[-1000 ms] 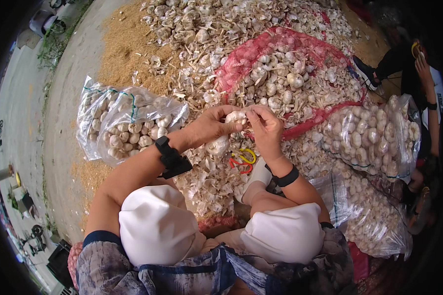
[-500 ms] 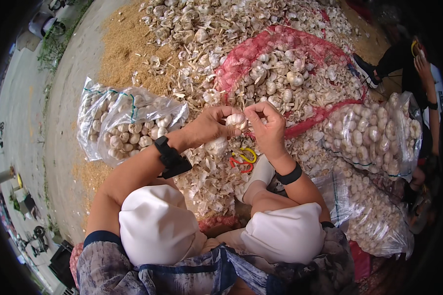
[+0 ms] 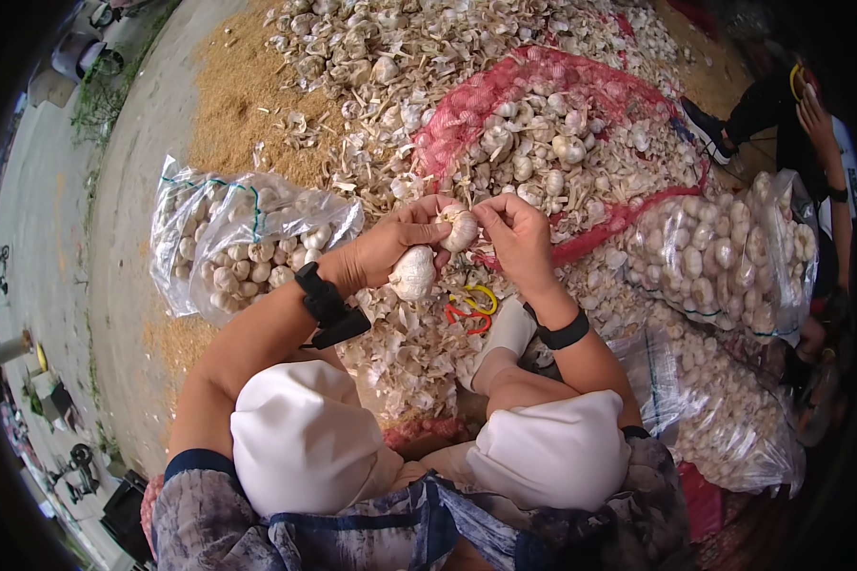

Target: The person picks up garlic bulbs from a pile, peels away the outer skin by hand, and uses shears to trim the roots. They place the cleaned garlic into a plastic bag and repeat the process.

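My left hand is closed around two whitish garlic bulbs. One garlic bulb sits between its thumb and fingers, tilted so the root or stem end faces up and left. The larger garlic bulb shows below the thumb, against the palm. My right hand pinches at the right edge of the upper bulb, thumb and forefinger together; any bit of skin between them is too small to see. Under the hands, yellow-and-red handled scissors lie on a heap of papery garlic skins.
A red mesh sack spills garlic bulbs ahead. Clear plastic bags of garlic stand at left and right, with another bag nearer right. Tan husks cover ground at far left. Another person's hand shows at right.
The upper bulb has turned in my left fingers, its end now showing. The larger bulb has come further into view, and my right fingers have shifted slightly onto the upper bulb's edge.
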Tool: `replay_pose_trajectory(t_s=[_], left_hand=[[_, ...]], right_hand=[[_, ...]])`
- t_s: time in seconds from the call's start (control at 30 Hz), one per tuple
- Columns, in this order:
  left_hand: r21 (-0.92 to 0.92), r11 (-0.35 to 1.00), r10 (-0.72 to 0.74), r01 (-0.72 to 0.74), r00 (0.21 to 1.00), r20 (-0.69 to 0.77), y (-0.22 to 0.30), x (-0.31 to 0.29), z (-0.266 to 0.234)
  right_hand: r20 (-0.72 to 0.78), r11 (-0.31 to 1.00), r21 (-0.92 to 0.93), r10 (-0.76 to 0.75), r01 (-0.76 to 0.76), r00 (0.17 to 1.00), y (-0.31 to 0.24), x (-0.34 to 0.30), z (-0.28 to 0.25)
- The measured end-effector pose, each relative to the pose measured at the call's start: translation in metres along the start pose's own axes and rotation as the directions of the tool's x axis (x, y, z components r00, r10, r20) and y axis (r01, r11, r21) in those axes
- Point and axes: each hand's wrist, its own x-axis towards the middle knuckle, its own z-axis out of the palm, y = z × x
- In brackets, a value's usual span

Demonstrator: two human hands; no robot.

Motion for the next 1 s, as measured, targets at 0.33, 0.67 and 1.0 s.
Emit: replay_pose_trajectory(t_s=[0.33,0.67,1.0], left_hand=[[-0.143,0.983,-0.119,0.116,0.993,-0.011,0.005,-0.006,-0.006],[0.218,0.965,-0.124,0.145,0.987,-0.107,0.029,-0.022,-0.024],[0.649,-0.491,0.132,0.581,0.786,-0.604,0.011,-0.178,-0.165]], right_hand=[[-0.063,0.983,0.161,-0.076,0.085,0.995,-0.02,0.0,0.011],[0.159,0.962,0.111,0.232,-0.251,0.959,0.012,-0.021,0.008],[0.174,0.916,0.019,0.393,-0.402,0.903,0.072,-0.018,-0.019]])
